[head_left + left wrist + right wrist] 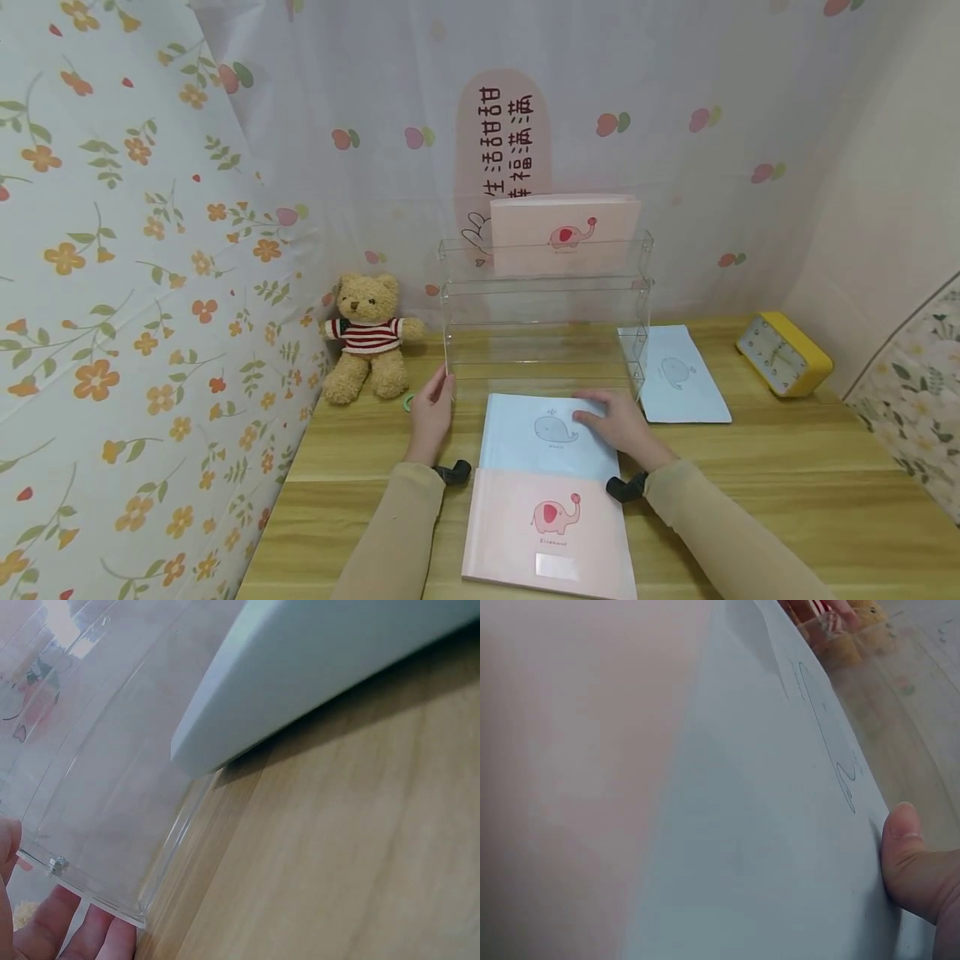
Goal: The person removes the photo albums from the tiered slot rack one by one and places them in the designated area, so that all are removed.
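Observation:
My left hand [432,414] holds the lower left side of a clear acrylic rack [547,333]. In the left wrist view its fingers [46,919] lie behind the side panel, with part of the thumb at the frame's left edge. My right hand [622,425] grips the far right part of a pale blue book with a whale drawing [517,429]. Its thumb [904,832] lies over the cover's edge; the other fingers are mostly hidden. A pink book with an elephant drawing [502,517] lies nearer to me, overlapping the blue one's near part.
Another pink elephant book [517,229] stands in the rack's top tier. Right of the rack lies a pale blue whale booklet [682,392], with a yellow clock [787,354] beyond it. A teddy bear [365,333] sits at left, near a small green ring [408,403].

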Tool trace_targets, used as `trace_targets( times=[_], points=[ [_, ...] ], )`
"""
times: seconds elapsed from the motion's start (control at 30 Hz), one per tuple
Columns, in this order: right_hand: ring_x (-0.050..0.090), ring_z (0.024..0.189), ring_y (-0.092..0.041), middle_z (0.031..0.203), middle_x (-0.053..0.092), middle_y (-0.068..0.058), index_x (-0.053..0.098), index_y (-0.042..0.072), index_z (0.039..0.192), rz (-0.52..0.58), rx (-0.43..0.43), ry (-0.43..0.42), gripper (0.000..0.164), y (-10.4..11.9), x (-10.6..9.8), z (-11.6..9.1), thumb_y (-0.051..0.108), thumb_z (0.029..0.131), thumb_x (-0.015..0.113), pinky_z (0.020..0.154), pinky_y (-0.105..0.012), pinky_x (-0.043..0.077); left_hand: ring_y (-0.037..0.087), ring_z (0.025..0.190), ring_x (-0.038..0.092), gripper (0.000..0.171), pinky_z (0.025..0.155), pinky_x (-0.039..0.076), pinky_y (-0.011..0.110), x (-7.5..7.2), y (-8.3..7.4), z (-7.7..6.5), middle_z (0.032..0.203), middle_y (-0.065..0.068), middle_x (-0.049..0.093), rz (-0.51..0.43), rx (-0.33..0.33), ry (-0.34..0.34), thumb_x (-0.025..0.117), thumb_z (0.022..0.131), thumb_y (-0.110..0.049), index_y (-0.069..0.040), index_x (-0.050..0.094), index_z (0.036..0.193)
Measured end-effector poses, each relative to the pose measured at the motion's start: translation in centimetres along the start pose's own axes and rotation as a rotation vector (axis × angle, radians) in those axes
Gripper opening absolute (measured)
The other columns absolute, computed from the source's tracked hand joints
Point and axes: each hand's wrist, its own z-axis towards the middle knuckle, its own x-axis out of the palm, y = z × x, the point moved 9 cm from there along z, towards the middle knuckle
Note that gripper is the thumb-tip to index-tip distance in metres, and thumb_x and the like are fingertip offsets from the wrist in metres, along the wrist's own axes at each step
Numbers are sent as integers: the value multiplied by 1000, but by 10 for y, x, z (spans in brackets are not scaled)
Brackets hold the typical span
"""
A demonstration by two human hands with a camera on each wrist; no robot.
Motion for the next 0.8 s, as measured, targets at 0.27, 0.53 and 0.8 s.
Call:
trace_targets(
  times=[0.27, 0.53, 0.8],
  points=[
    [54, 150, -51, 153, 67, -22, 76, 16, 142, -104, 19, 19, 49, 2, 1, -2, 37, 99, 84, 121, -70, 46, 34, 143, 66, 46, 117, 55, 57, -1, -1, -1, 155, 10, 68, 12, -13, -1, 66, 112, -38, -21, 66, 155],
    [58, 141, -53, 144, 72, -23, 79, 14, 137, -233, 38, -1, 52, 9, -4, -5, 44, 96, 87, 116, -70, 50, 34, 141, 67, 44, 115, 56, 57, -2, 0, 0, 154, 9, 69, 10, -24, -13, 68, 111, -39, -23, 68, 153],
    [67, 127, -51, 139, 72, -27, 79, 10, 131, -362, 17, -49, 57, 20, -13, -10, 51, 93, 87, 104, -65, 59, 34, 142, 66, 46, 116, 56, 55, -1, 0, 1, 156, 10, 67, 5, -9, -4, 67, 112, -38, -21, 67, 154]
  ],
)
